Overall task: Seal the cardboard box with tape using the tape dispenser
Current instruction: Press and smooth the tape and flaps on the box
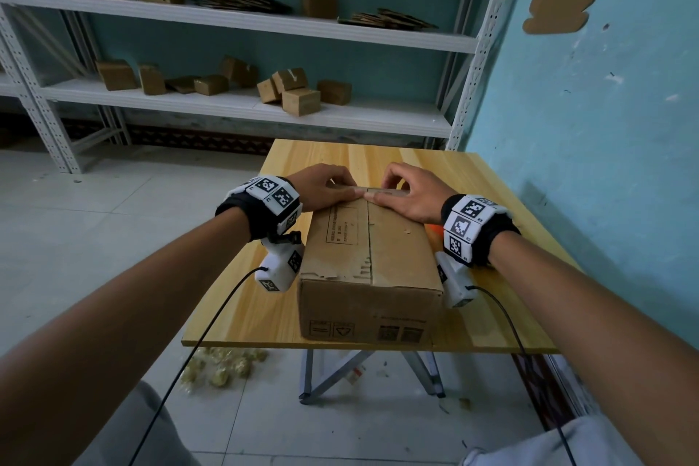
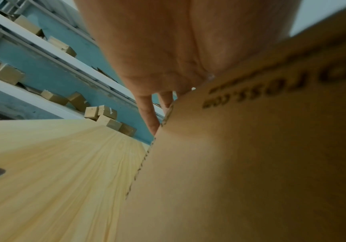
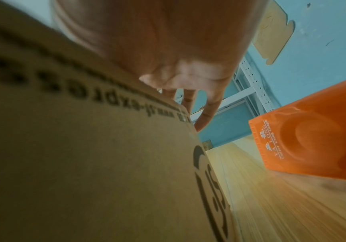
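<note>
A long brown cardboard box (image 1: 363, 257) lies on the wooden table (image 1: 246, 314), its top flaps down and meeting along a centre seam. My left hand (image 1: 329, 187) and right hand (image 1: 404, 193) hold its far end. The thumbs lie on top and meet at the seam, and the fingers bend over the far edge. In the left wrist view, fingers (image 2: 147, 111) hang past the edge of the box (image 2: 250, 163). The right wrist view shows fingers (image 3: 207, 111) doing the same on the box (image 3: 85, 147). The orange tape dispenser (image 3: 313, 139) stands on the table right of the box, only a sliver (image 1: 433, 229) showing behind my right wrist.
White metal shelves (image 1: 242, 106) with several small cardboard boxes stand behind the table. A blue wall (image 1: 605, 125) runs close along the table's right side. Yellowish crumpled scraps (image 1: 223, 367) lie on the tiled floor below the table's front left.
</note>
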Available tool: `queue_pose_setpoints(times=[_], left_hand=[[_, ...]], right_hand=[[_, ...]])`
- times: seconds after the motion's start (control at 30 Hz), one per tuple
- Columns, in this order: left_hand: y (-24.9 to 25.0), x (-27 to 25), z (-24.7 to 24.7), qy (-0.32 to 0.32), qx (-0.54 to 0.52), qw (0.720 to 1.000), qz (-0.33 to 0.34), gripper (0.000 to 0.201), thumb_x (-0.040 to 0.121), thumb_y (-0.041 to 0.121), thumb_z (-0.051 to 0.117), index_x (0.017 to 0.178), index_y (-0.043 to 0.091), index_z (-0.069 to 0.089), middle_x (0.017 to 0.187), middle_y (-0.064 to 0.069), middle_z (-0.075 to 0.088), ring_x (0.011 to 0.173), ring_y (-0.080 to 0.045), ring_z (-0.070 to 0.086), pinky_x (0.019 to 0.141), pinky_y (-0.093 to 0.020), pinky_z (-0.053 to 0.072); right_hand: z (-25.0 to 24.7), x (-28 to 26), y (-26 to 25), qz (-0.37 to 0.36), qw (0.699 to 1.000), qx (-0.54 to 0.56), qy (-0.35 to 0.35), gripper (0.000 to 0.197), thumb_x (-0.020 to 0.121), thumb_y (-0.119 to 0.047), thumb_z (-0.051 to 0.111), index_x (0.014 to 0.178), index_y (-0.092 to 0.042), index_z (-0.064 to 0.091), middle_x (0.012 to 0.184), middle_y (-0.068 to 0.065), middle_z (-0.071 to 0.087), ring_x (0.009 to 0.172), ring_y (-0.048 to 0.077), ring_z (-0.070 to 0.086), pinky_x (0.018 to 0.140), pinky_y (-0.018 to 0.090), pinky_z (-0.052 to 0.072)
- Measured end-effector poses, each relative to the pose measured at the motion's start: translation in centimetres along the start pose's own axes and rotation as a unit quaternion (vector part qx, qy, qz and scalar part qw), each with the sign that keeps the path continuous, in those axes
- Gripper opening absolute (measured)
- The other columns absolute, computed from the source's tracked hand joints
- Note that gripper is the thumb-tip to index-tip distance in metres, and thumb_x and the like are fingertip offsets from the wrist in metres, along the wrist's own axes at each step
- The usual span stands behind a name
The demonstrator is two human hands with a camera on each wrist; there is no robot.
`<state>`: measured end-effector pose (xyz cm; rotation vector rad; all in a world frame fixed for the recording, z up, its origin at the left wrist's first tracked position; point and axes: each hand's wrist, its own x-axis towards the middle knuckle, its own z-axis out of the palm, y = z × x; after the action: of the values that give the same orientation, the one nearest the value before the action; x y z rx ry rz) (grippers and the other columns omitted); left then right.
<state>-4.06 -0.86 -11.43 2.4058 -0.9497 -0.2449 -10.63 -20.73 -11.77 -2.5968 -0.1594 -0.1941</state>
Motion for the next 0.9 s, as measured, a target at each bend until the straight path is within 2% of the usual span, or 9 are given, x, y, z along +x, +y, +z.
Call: queue_pose_setpoints(times=[0.17,0.3,0.43,0.53,0.6,0.67,0.77,0.83,0.9], left_hand=[[-0.4,0.7,0.6,-0.002,-0.015,1.000,0.006,0.023,0.094,0.041,0.052,0.097,0.018,0.056,0.089,0.006,0.060,0.087,-0.012,0.057,0.071,-0.025,0.043],[-0.3,0.7,0.6,-0.007,-0.030,1.000,-0.003,0.028,0.094,0.042,0.052,0.101,0.014,0.056,0.088,0.005,0.063,0.086,-0.013,0.060,0.075,-0.027,0.046],[-0.5,0.0,-0.3,0.002,0.004,0.999,-0.033,0.030,0.095,0.044,0.049,0.119,0.027,0.054,0.111,0.001,0.065,0.107,-0.020,0.059,0.091,-0.034,0.045],[-0.8,-0.7,-1.4,0.025,0.076,0.996,-0.044,0.044,0.099,0.035,0.045,0.142,0.036,0.037,0.127,0.001,0.059,0.120,-0.022,0.050,0.100,-0.038,0.041],[-1.0,-1.0,-1.7,0.026,0.111,0.992,-0.061,0.046,0.099,0.029,0.042,0.143,0.039,0.034,0.133,-0.006,0.052,0.123,-0.029,0.048,0.100,-0.042,0.041],[-0.8,-1.2,-1.7,0.032,0.137,0.986,-0.088,0.043,0.099,0.028,0.041,0.139,0.043,0.039,0.143,-0.011,0.032,0.123,-0.037,0.047,0.088,-0.042,0.052],[-0.5,-1.9,-1.0,0.035,0.131,0.983,-0.124,0.040,0.098,0.024,0.045,0.136,0.037,0.047,0.157,0.002,0.000,0.124,-0.042,0.045,0.051,-0.032,0.056],[0.1,-2.4,-1.2,0.037,0.147,0.979,-0.136,0.038,0.096,0.031,0.047,0.134,0.038,0.048,0.158,0.004,-0.002,0.131,-0.039,0.039,0.074,-0.042,0.057],[0.9,-2.9,-1.7,0.032,0.193,0.970,-0.143,0.036,0.096,0.038,0.046,0.132,0.038,0.047,0.159,-0.002,0.011,0.135,-0.033,0.035,0.101,-0.044,0.039]], right_hand=[[0.3,0.8,0.3,-0.003,1.000,0.001,0.015,0.024,0.090,-0.039,0.065,0.084,-0.018,0.057,0.091,-0.005,0.060,0.084,0.010,0.052,0.073,0.028,0.042],[0.3,1.2,0.4,-0.023,0.999,-0.020,0.020,0.022,0.098,-0.030,0.056,0.083,-0.014,0.058,0.085,-0.003,0.060,0.082,0.013,0.053,0.076,0.031,0.043],[-0.9,0.4,0.6,-0.020,0.997,-0.069,-0.016,0.028,0.104,-0.023,0.041,0.118,-0.012,0.062,0.117,0.006,0.058,0.106,0.019,0.053,0.087,0.029,0.037],[-2.1,-1.0,1.3,0.009,0.996,-0.087,-0.004,0.038,0.106,-0.026,0.036,0.141,-0.015,0.047,0.140,0.008,0.043,0.126,0.023,0.045,0.103,0.032,0.033],[-3.0,-2.2,1.6,0.035,0.996,-0.081,0.013,0.042,0.106,-0.026,0.035,0.146,-0.016,0.040,0.149,0.010,0.036,0.135,0.026,0.040,0.109,0.035,0.030],[-3.8,-3.1,1.8,0.054,0.995,-0.077,0.024,0.041,0.106,-0.025,0.033,0.145,-0.013,0.042,0.147,0.011,0.038,0.134,0.026,0.041,0.103,0.029,0.030],[-4.2,-4.2,1.4,0.065,0.994,-0.084,0.026,0.038,0.106,-0.024,0.033,0.139,-0.012,0.048,0.139,0.011,0.041,0.127,0.026,0.045,0.099,0.029,0.032],[-3.8,-4.7,0.8,0.062,0.993,-0.094,0.023,0.037,0.105,-0.025,0.035,0.137,-0.012,0.049,0.136,0.011,0.040,0.122,0.025,0.048,0.099,0.032,0.036],[-3.2,-5.1,0.1,0.059,0.992,-0.110,0.025,0.035,0.104,-0.027,0.039,0.133,-0.011,0.050,0.130,0.010,0.044,0.111,0.022,0.051,0.095,0.032,0.040]])
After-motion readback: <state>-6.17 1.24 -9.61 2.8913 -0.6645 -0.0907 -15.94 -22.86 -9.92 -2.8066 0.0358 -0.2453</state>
